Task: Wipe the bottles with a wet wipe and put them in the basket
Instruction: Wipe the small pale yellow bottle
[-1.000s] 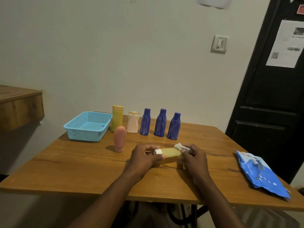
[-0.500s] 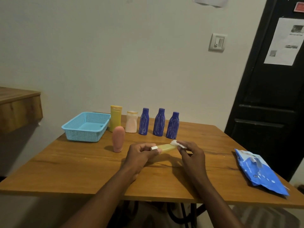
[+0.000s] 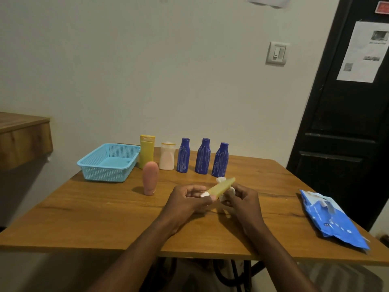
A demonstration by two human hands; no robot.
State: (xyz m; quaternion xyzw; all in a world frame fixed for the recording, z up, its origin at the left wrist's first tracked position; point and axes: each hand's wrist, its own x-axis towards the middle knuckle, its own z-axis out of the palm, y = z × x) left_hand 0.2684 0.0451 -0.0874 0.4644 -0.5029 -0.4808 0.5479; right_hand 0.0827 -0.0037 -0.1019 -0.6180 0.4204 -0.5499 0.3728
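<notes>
My left hand (image 3: 186, 199) pinches the white cap end of a small yellow tube (image 3: 220, 187), held just above the table and tilted up to the right. My right hand (image 3: 242, 200) holds a white wet wipe (image 3: 226, 189) wrapped against the tube's side; part of the wipe pokes out behind the tube's far end. An empty light-blue basket (image 3: 90, 165) sits at the back left. Beside it stand a tall yellow bottle (image 3: 147, 151), a pale pink bottle (image 3: 167, 156) and three dark blue bottles (image 3: 203, 156). A pink tube (image 3: 150, 178) stands on its cap in front of them.
A blue wet-wipe pack (image 3: 332, 220) lies near the wooden table's (image 3: 84, 218) right edge. A wooden shelf (image 3: 23, 135) juts out at the left, and a black door (image 3: 345, 114) stands to the right behind the table.
The tube's far end has tipped upward. My right hand has slid the wipe from the tube's far end down along its side, towards the cap.
</notes>
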